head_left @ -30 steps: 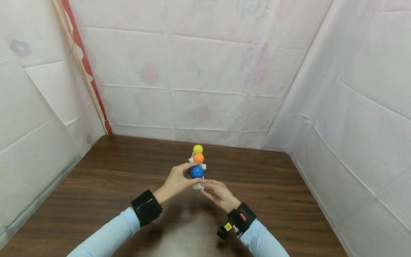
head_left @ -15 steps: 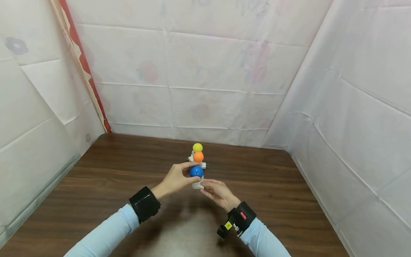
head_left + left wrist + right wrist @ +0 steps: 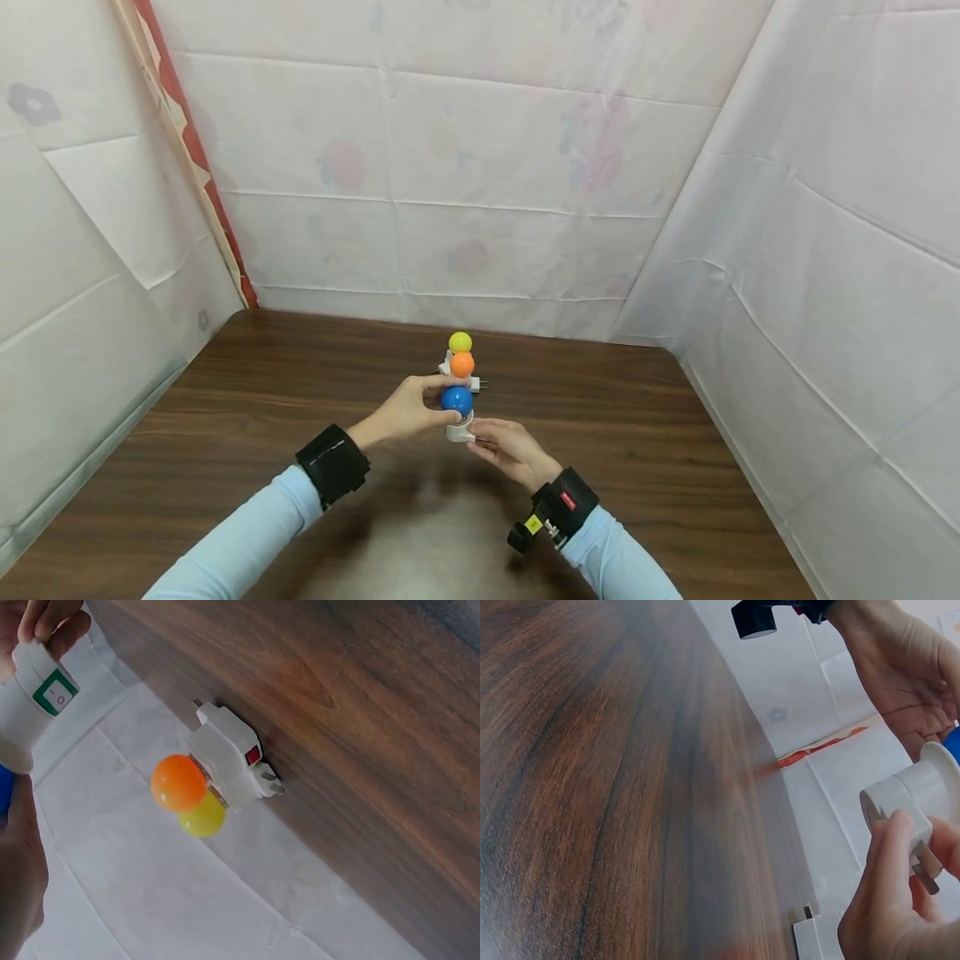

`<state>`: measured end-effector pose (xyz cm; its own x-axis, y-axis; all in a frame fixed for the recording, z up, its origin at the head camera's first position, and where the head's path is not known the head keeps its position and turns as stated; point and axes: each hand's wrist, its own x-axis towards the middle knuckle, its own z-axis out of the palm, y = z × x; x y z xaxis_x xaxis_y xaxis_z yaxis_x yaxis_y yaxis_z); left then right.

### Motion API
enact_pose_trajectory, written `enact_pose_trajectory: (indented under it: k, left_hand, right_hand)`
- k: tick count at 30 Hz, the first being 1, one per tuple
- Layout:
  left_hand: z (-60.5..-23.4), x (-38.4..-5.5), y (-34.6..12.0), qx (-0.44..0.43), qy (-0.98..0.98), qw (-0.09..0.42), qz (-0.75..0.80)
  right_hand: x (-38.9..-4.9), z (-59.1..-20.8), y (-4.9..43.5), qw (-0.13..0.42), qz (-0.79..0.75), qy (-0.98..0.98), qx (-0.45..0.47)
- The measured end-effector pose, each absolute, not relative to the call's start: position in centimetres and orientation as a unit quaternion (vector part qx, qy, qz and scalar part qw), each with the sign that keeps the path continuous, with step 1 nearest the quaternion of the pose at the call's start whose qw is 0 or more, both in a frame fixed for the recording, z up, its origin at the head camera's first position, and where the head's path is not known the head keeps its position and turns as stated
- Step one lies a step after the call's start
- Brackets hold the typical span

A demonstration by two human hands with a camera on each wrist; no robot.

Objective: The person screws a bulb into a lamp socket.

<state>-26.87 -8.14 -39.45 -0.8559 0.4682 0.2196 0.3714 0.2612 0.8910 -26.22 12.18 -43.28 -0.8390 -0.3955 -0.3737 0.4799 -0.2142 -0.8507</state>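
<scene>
In the head view my left hand point(image 3: 401, 410) pinches a round blue light bulb point(image 3: 457, 402) between thumb and fingers. Just below the bulb is a white plug-in lamp socket point(image 3: 459, 432), held off the table at its plug end by the fingertips of my right hand point(image 3: 512, 452). The bulb's base is at the socket's mouth; how deep it sits is hidden. A rocker switch point(image 3: 58, 696) with a green surround shows on the socket in the left wrist view. Metal plug prongs point(image 3: 928, 871) stick out by my right fingers in the right wrist view.
Beyond my hands, an orange bulb point(image 3: 462, 364) and a yellow bulb point(image 3: 460, 342) stand in white plug-in sockets point(image 3: 229, 754), one with a red switch. The brown wooden table point(image 3: 630, 450) is bordered by white patterned sheeting point(image 3: 480, 167) at the back and sides.
My left thumb and wrist have shifted slightly left around the blue bulb, and the socket shows a little more. The right hand keeps its grip. The whole view has drifted slightly.
</scene>
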Motion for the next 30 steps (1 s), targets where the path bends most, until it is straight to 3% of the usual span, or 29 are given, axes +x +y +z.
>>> enact_pose_trajectory:
  k: [9, 13, 30]
  left_hand:
    - [-40.1, -25.5, -6.6, 0.203, 0.813, -0.073, 0.541]
    - [-40.2, -25.2, -6.3, 0.196, 0.818, -0.101, 0.531]
    - [-39.9, -25.9, -7.6, 0.252, 0.794, -0.014, 0.553]
  right_hand:
    - [-26.2, -43.4, 12.1, 0.258, -0.790, 0.554, 0.049]
    - [-26.1, -43.3, 12.1, 0.255, -0.792, 0.553, 0.046]
    - [-26.1, -43.4, 12.4, 0.279, -0.774, 0.568, 0.029]
